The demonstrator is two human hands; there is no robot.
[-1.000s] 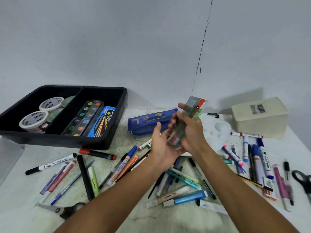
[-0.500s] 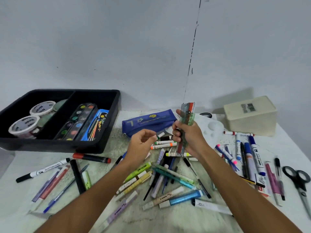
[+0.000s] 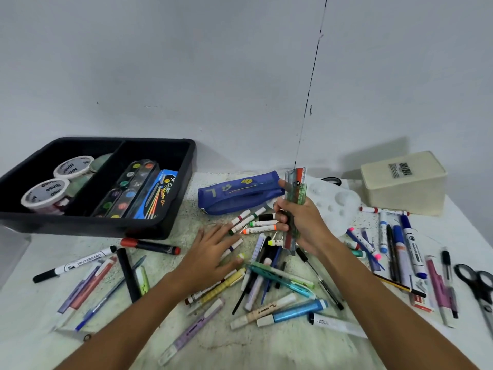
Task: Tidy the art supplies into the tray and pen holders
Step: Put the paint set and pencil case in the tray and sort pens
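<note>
Left hand drops to the pen pile while the right keeps the rulers

Head view: the right hand [image 3: 301, 222] holds a small bundle of clear rulers [image 3: 293, 209] upright, fingers curled round its lower half, above the middle of the worktop [image 3: 266, 348]. A second ago both hands were on that bundle; half a second ago the left had let go and hung in the air with fingers curled. Now the left hand [image 3: 210, 255] lies low over the scattered pens, fingers straight and spread, tips touching or just over the short white markers [image 3: 256, 225] near the blue pencil case [image 3: 240, 194]. It holds nothing that can be seen.

That shift suggests the rulers are gathered and squared, and the left hand is free to sweep up or pick the next pens. The rulers themselves are not yet put away: the black tray [image 3: 184, 206] sits at far left, already holding tape rolls [image 3: 44, 194] in its left compartment and a paint set [image 3: 128, 190] in its right one.

Most of the job is still ahead. Highlighters, a whiteboard marker [image 3: 74, 264] and many pens lie loose across the near worktop, more markers and scissors [image 3: 477, 284] to the right, a white palette [image 3: 336, 206] and a cream box [image 3: 405, 182] at far right.
</note>
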